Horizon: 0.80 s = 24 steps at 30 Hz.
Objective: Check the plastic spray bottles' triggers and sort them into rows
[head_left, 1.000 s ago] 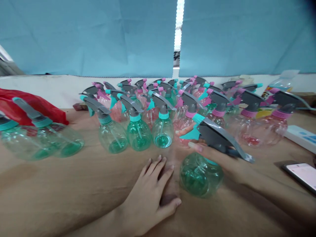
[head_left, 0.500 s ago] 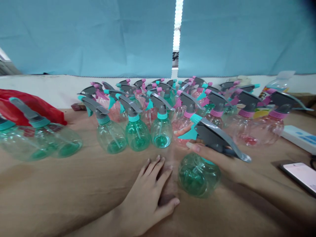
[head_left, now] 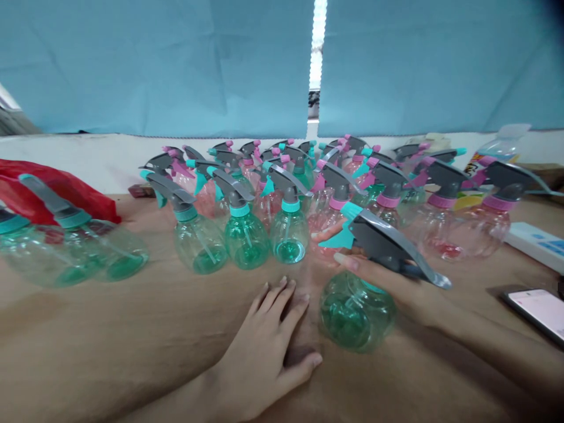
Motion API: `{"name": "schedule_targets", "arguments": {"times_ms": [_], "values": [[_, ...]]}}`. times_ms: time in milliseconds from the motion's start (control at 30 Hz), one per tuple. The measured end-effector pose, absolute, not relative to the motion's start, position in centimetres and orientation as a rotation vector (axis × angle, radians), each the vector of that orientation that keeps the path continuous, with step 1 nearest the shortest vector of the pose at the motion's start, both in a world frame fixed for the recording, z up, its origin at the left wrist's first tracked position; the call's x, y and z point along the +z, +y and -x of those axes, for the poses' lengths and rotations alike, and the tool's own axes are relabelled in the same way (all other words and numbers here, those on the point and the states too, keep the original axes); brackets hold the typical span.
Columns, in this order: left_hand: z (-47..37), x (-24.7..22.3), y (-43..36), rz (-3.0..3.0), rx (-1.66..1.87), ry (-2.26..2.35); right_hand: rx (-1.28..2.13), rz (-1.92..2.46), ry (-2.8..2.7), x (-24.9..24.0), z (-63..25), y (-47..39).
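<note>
A green see-through spray bottle with a grey and turquoise trigger head is in my right hand. The fingers wrap round its neck below the trigger, and the bottle tilts with its base toward the left. My left hand lies flat on the brown tabletop, fingers stretched and thumb apart, holding nothing. Just beyond it stand a green spray bottle and a clear greenish spray bottle. Behind my right hand, a pink spray bottle stands among others.
Several more pink and green spray bottles crowd the back of the table. Two greenish spray bottles stand at the left by a red plastic bag. At the right lie a phone and a white box. A blue curtain hangs behind.
Almost nothing differs. The whole view has shifted very slightly; both hands and the held spray bottle keep the same pose.
</note>
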<state>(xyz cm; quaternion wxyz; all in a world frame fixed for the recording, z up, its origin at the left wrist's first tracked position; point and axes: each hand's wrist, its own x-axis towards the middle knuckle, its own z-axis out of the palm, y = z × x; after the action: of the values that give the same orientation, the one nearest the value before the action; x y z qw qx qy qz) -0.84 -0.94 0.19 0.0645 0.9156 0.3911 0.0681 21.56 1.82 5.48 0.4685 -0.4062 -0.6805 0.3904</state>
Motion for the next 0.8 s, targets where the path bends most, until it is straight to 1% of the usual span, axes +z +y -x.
{"name": "schedule_targets", "arguments": {"times_ms": [300, 567, 800], "values": [[0.8, 0.5, -0.9, -2.754, 0.228, 1.181, 0.901, 1.010, -1.719, 6.7, -21.4, 1.6], [0.8, 0.5, -0.9, -2.767, 0.187, 1.182, 0.953, 1.080, -1.706, 4.9, -22.1, 1.8], [0.9, 0.2, -0.9, -2.772, 0.221, 1.177, 0.876, 1.038, -1.685, 6.0, -21.5, 1.7]]}}
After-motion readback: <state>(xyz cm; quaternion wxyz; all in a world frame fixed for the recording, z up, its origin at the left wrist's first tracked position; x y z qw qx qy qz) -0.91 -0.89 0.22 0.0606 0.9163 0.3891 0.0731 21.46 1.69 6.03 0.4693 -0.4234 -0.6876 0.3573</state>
